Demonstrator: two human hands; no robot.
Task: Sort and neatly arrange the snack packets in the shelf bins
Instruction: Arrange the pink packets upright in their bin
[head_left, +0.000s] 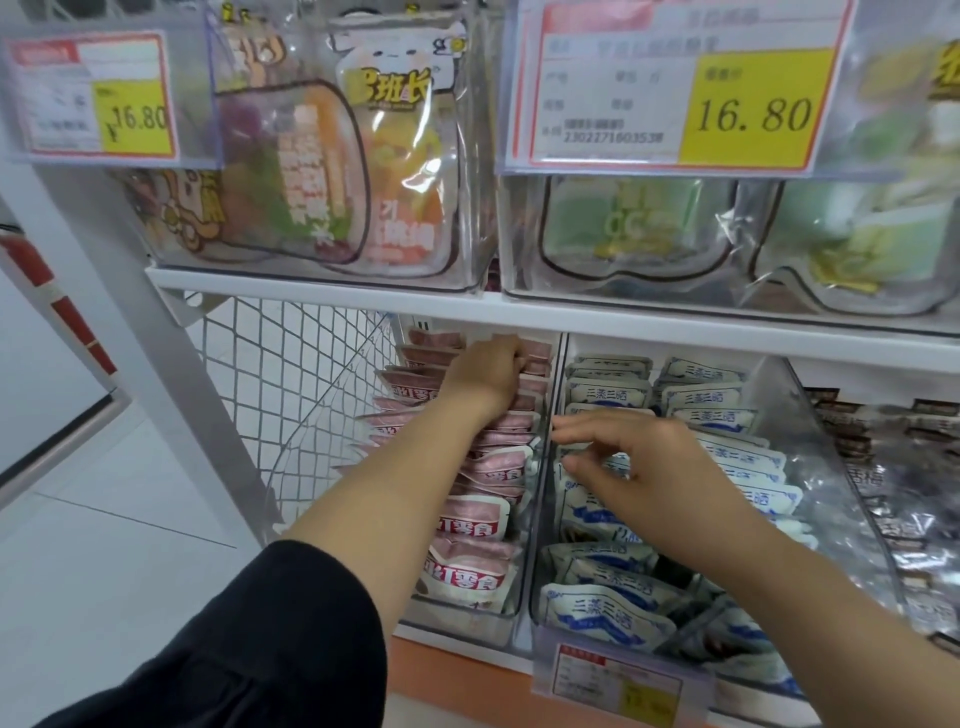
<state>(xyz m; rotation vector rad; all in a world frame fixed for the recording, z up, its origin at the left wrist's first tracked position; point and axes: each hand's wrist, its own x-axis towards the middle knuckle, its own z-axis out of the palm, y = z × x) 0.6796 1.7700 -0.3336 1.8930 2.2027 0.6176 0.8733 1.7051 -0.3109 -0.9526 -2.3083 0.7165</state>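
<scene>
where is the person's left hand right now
In the head view, the left hand sits centre-left, curled on the rear pink snack packets in their clear plastic bin, left of the white-and-blue packets under the right hand.

floor (104, 545): pale tiles | shelving (311, 291): white metal | side panel (270, 374): wire mesh

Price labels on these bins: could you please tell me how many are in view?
3: top-left label, top-right label, and bottom label on the front of the blue-packet bin. Others may lie out of frame.
</scene>
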